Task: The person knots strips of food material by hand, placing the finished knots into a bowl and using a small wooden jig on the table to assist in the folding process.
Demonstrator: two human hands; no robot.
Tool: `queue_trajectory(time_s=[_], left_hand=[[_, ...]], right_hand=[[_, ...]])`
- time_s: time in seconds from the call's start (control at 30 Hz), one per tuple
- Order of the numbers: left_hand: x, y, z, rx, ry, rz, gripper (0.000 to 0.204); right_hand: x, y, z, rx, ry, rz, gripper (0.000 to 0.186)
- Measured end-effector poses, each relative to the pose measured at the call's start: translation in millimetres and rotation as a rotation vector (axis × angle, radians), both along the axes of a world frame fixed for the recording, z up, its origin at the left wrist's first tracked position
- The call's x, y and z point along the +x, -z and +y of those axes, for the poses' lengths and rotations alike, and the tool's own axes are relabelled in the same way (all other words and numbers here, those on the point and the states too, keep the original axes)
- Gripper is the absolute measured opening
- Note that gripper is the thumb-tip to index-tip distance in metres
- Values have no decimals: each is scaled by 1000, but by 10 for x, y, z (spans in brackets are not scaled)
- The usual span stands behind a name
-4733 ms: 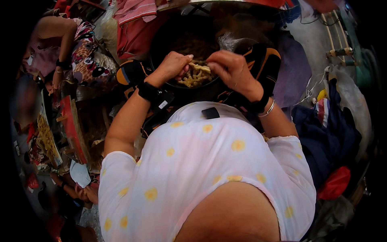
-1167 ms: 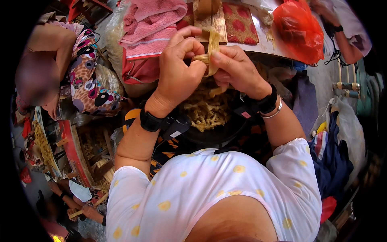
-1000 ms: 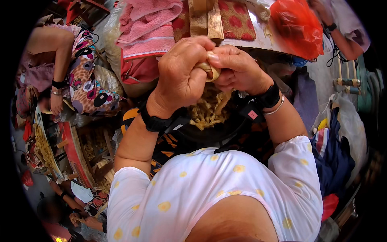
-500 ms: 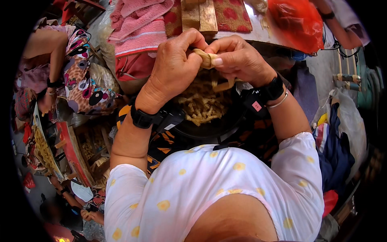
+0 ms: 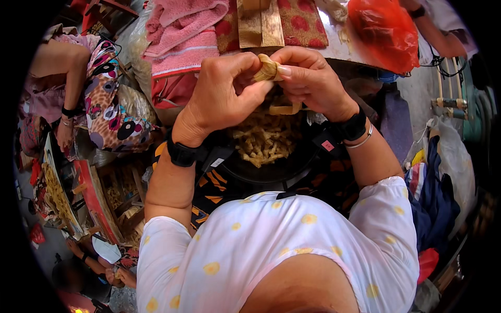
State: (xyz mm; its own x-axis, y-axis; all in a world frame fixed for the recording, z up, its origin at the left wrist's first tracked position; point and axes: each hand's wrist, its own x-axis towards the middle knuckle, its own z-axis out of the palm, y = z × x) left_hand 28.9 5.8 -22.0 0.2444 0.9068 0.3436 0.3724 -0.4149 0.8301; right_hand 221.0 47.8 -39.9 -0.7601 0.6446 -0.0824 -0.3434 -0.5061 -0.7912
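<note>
Between my two hands is a small tan folded strip (image 5: 266,68), its glossy, leaf-like bands wrapped into a compact knot. My left hand (image 5: 222,94) has its thumb and index finger closed on the near and left sides of it. My right hand (image 5: 317,86) pinches its right side, thumb laid on top. A pale band (image 5: 286,109) loops below the right fingers; where it joins is hidden. Under both hands a dark round bowl (image 5: 261,176) holds a heap of similar tan twisted pieces (image 5: 265,142). Each wrist wears a black strapped device.
Ahead, a wooden block (image 5: 261,26) rests on a patterned cloth (image 5: 301,23), with a pink towel (image 5: 182,31) to the left. A red plastic bag (image 5: 383,36) lies at the right. Another person's arm (image 5: 70,78) and a wooden frame (image 5: 96,195) are on the left.
Both hands have shifted slightly nearer to me. The folded strip has turned more upright between the fingers, and my left thumb now reaches underneath it.
</note>
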Motion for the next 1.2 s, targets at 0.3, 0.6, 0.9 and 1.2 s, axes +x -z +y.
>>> queue_trajectory(time_s=[0.3,0.6,0.9,1.2], left_hand=[[-171,-150,-14,-714,296,-810,30],[-305,-129,100,-437,132,32,30],[-103,-82,48,-196,282,262,19],[-142,-29,294,-42,-2,325,15]], right_hand=[[201,-307,16,567,165,-325,16],[201,-219,13,579,196,-447,12],[77,-154,-4,852,187,-495,12],[58,-125,345,868,332,-644,18]])
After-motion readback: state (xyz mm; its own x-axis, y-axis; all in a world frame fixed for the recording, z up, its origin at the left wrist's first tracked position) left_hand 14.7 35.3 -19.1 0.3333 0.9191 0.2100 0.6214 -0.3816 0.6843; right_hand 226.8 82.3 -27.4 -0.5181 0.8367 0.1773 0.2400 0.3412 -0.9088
